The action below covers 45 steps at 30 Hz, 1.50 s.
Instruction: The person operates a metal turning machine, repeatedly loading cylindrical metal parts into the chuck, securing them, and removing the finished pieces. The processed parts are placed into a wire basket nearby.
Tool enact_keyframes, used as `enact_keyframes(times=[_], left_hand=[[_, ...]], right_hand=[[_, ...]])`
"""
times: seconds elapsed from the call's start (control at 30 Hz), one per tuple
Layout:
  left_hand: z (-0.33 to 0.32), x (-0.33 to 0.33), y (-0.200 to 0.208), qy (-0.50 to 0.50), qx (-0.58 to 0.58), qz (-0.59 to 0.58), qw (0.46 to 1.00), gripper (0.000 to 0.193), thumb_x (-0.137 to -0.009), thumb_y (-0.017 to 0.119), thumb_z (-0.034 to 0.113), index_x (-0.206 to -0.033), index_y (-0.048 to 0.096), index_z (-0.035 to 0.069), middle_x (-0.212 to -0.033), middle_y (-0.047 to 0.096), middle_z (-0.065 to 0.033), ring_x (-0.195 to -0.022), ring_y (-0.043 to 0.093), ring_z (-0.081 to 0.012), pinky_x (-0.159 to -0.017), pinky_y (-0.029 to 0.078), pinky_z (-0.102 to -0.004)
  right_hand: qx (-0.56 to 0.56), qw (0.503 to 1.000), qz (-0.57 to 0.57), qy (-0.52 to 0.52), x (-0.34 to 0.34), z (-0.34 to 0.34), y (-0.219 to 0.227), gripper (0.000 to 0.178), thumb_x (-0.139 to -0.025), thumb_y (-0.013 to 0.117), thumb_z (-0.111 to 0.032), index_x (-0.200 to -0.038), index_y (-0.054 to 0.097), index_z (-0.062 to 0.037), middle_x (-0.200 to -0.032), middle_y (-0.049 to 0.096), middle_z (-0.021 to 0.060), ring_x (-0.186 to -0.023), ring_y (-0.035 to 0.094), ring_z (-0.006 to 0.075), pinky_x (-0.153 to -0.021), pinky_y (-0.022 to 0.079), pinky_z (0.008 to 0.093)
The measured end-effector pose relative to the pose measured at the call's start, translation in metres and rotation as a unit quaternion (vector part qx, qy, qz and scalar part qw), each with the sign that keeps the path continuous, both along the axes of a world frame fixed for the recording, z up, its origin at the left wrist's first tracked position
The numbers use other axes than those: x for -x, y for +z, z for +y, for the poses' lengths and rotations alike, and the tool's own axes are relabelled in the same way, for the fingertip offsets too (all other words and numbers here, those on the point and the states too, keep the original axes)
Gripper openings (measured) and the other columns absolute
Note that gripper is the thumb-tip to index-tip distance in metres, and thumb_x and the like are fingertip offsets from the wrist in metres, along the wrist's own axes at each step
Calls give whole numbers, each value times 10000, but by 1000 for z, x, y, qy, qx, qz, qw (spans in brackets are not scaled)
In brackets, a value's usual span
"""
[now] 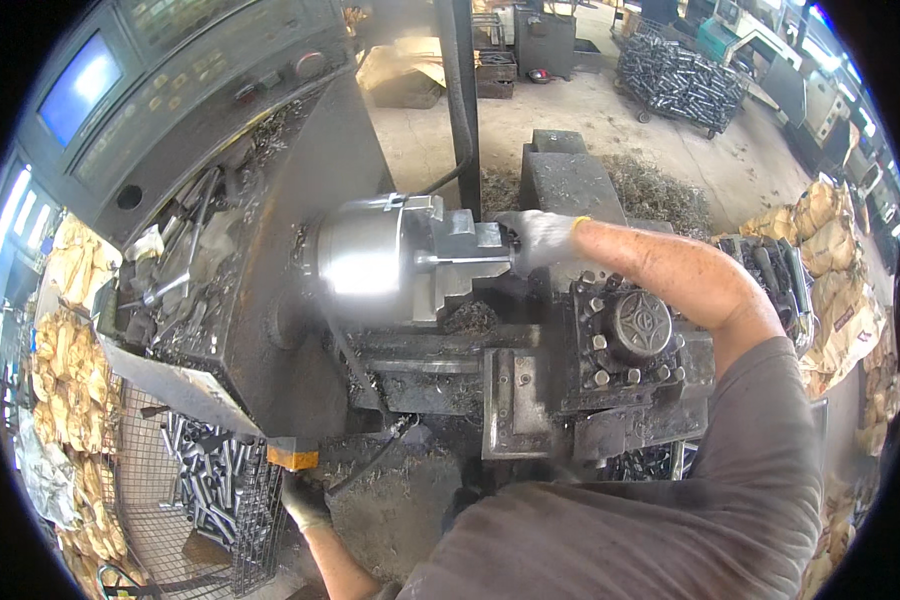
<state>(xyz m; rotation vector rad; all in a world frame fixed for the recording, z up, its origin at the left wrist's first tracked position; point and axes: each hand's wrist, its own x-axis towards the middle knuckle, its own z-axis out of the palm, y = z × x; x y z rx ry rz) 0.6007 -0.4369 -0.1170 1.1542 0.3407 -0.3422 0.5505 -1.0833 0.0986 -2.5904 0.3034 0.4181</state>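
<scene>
A lathe chuck [365, 255] with a bright, smooth body and stepped jaws [460, 240] is at the centre. A thin metal rod [475, 260] sticks out of it to the right. My right hand [542, 238], in a pale glove with dirty fingertips, is closed around the rod's free end; the fingertips are partly hidden. Low on the left, my gloved left hand [305, 502] is just below an orange block [292, 458] at the lower corner of the headstock [270, 300]. Its fingers are dark and mostly hidden, so I cannot see whether they grip anything.
Right of the chuck stands a square tool post [638, 325] with several bolts. A control panel [150, 100] rises at upper left. Loose tools [195, 240] lie on the headstock. A wire basket of metal tubes [210, 480] is lower left; a loaded cart [675, 80] stands far right.
</scene>
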Motion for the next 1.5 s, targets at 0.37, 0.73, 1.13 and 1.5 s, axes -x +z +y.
enact_keyframes(times=[0.37,0.73,1.13,1.5], left_hand=[[-24,26,52,175,-547,-289,766,506,-1113,586,355,-1448,564,-24,-1298,714,-260,-1117,732,-380,-971,584,-484],[-282,-119,319,23,-481,-739,472,620,-985,673,133,-1555,486,-23,-1066,733,-300,-857,753,-455,-784,620,-523],[-355,-140,324,49,-559,-669,487,776,-1000,684,376,-1658,368,110,-1221,739,-301,-1155,720,-477,-982,573,-571],[126,373,-98,137,-530,167,820,419,-1021,671,362,-1264,739,28,-1232,777,-173,-1111,728,-288,-993,550,-419]], right_hand=[[-35,946,-259,-191,141,61,68,647,-899,807,-245,-1470,610,-15,-1340,735,215,-1128,760,253,-996,596,369],[-285,818,-328,-375,298,188,-4,281,-884,749,24,-1165,747,25,-1104,795,119,-1055,745,163,-936,601,331],[-369,875,-159,-272,291,181,-55,375,-920,807,-95,-1276,737,-3,-1219,776,122,-1102,745,163,-972,606,327],[-418,900,109,53,193,330,-155,401,-921,775,-37,-1295,682,72,-1115,792,168,-1032,776,240,-901,628,347]])
